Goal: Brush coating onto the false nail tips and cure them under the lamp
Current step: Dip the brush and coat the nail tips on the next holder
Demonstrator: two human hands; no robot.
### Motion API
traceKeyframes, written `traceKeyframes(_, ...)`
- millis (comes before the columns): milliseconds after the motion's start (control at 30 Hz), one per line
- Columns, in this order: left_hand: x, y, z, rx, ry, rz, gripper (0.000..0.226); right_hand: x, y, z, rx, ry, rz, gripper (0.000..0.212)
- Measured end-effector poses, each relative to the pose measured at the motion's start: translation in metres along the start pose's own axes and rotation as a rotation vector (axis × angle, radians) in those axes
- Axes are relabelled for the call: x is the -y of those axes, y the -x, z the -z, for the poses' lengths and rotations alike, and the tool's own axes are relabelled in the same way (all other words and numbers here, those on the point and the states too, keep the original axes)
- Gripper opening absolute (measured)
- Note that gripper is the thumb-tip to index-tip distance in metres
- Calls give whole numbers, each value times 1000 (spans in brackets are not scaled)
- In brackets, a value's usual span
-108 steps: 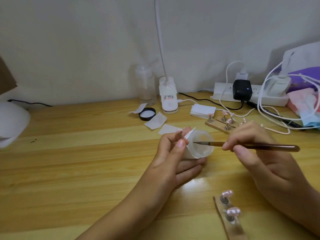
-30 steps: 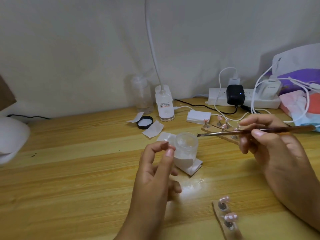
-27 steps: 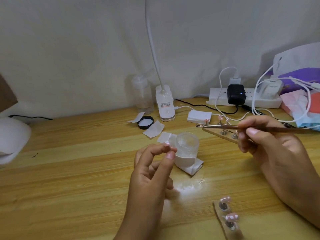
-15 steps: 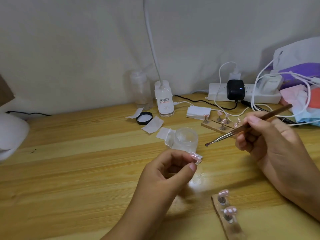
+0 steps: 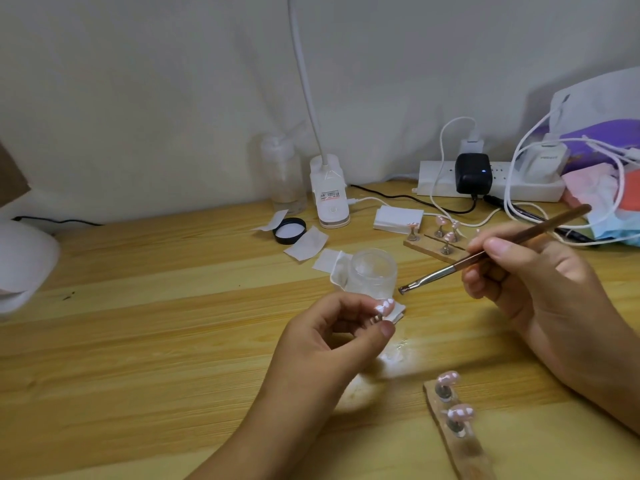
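Pinching nail tip [image 5: 489, 306] in left hand [image 5: 341, 336] grip; right hand [image 5: 530, 285] grip clasps brush [image 5: 485, 258].

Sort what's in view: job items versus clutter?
Job: left hand pinching a nail tip; right hand holding the brush; jar; near tip strip; far tip strip; gooseneck lamp and white dome, either may be the curing lamp.
Clutter: power strip; charger; bottle; cap; paper squares; bag.
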State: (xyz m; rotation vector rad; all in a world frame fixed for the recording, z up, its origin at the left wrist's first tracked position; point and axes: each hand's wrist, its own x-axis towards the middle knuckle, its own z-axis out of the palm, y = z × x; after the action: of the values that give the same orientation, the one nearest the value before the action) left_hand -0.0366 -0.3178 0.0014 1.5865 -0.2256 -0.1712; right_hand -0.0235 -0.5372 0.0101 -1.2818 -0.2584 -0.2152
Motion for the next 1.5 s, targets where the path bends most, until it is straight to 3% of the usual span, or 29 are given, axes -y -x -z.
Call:
traceKeyframes(133, -1, 0, -1, 25, -1, -19, 12, -2, 0, 2, 5, 49, -11, 19)
traceKeyframes(933, -2, 0, -2, 5, 60, -32, 7, -2, 2, -2, 23, 228, 47, 18)
traceKeyframes(1167, -5, 2, -1, 14, 58, -27, 2, -2, 0, 2, -7, 51, 43, 24)
traceKeyframes(1300, -3, 1, -1, 20, 52, -24, 6, -3, 1, 1, 76, 70, 38, 11)
traceKeyframes(1500, 0, 1, 0, 32, 37, -26, 2, -2, 4, -2, 84, 131, 59, 11)
